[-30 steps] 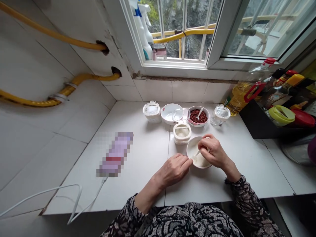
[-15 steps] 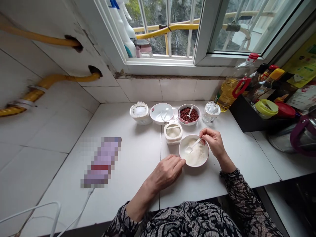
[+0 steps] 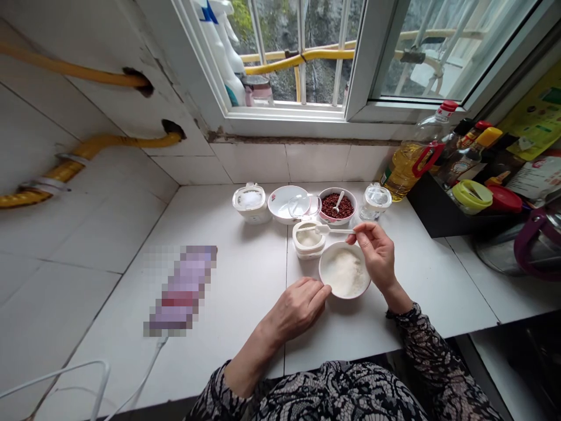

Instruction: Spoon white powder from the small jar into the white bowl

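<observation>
One white plastic spoon (image 3: 336,230) pinched in right hand (image 3: 377,255); left hand (image 3: 302,304) against bowl (image 3: 325,265), grip unclear; sauce-bottle label (image 3: 459,167) illegible.

A single view looks from the person's head, over the patterned blouse (image 3: 346,389) at the lower edge. It faces forward and steeply down onto the white countertop (image 3: 232,304). The left hand (image 3: 302,307) and the right hand (image 3: 379,251) appear quite near, below mid-height. The field is wide: it takes in also the barred window (image 3: 301,35) above, farther away, and the tiled wall (image 3: 56,292) at left.
</observation>
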{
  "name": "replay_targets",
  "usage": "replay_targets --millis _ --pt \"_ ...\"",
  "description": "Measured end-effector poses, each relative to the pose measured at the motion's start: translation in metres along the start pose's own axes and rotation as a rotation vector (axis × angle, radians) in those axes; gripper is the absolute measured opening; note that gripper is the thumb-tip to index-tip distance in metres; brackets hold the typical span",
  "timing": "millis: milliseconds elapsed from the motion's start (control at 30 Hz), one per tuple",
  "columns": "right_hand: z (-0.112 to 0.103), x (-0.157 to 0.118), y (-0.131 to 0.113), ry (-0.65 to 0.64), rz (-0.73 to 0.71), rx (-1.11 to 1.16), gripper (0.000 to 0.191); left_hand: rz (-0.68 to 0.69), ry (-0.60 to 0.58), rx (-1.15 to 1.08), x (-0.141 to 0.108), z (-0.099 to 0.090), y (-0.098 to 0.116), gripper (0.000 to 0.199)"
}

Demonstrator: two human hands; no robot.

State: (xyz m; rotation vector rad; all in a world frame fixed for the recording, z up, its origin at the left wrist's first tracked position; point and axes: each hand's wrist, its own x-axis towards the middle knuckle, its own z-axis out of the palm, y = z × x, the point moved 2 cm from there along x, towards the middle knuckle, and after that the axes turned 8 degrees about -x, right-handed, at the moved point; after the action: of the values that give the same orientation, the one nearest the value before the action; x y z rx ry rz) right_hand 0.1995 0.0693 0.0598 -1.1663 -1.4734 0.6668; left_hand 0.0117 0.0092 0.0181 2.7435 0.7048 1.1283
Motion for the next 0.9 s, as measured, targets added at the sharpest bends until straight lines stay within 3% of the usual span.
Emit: replay_targets --millis 133,233,400,500,667,767,900 --pt "0.011 -0.004 -0.011 -0.107 -0.503 -0.389 0.017 0.000 0.005 0.011 0.000 0.000 0.000 0.023" --pt "0.009 -0.003 -0.015 -0.138 -0.672 -0.504 0.023 -0.007 0.002 0.011 0.000 0.000 0.000 0.024" --pt "-0.012 0.000 -0.020 0.025 -0.590 -0.432 0.021 -0.002 -0.003 -0.008 0.000 0.000 0.000 0.022" --pt "-0.015 0.000 -0.017 -0.070 -0.600 -0.466 0.020 0.001 0.000 -0.016 -0.001 0.000 0.000 0.022" --pt "-0.002 -0.004 -0.006 -0.310 -0.630 -0.545 0.017 -0.004 -0.006 -0.010 -0.001 0.000 0.000 0.023" --pt "0.005 -0.006 0.000 -0.417 -0.549 -0.501 0.017 -0.003 -0.004 -0.012 -0.001 0.000 0.000 0.022" --pt "0.003 -0.004 0.004 -0.400 -0.346 -0.425 0.018 -0.004 -0.006 -0.013 -0.001 0.000 -0.001 0.022"
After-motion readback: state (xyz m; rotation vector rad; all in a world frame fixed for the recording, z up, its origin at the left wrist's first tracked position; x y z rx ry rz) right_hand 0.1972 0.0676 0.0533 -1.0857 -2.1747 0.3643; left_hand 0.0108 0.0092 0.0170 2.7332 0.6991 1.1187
